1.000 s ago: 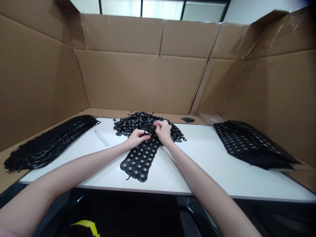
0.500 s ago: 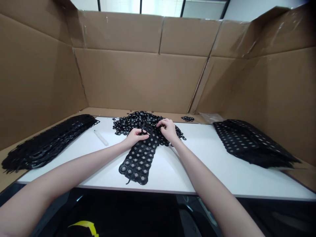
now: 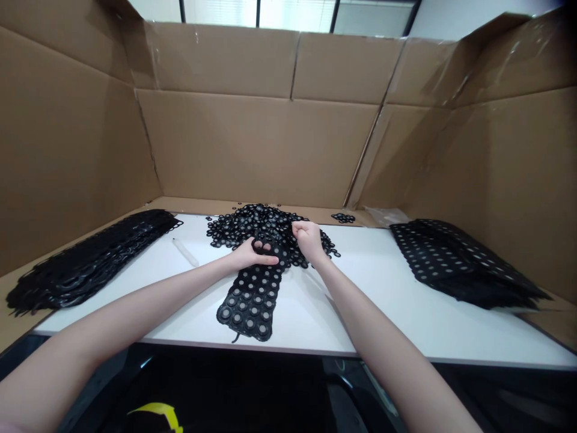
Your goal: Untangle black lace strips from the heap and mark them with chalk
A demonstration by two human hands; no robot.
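A black rubber sheet (image 3: 250, 294) of joined rings lies on the white table (image 3: 369, 300), running from the front edge back to a heap of loose black rings (image 3: 252, 224). My left hand (image 3: 250, 252) presses flat on the sheet's far end, fingers together, with a black ring at its fingertips. My right hand (image 3: 308, 239) is curled into a fist just right of it, over the heap's edge, pinching black ring material whose exact shape is hidden.
A stack of black ring sheets (image 3: 85, 261) lies at the left, and a stack of punched-out black sheets (image 3: 460, 261) at the right. A white stick (image 3: 186, 252) lies left of the heap. Cardboard walls (image 3: 252, 144) enclose the table on three sides.
The sheet has slid slightly toward me. My left hand has flattened onto its far end, and my right hand has closed into a fist and lifted a little to the right.
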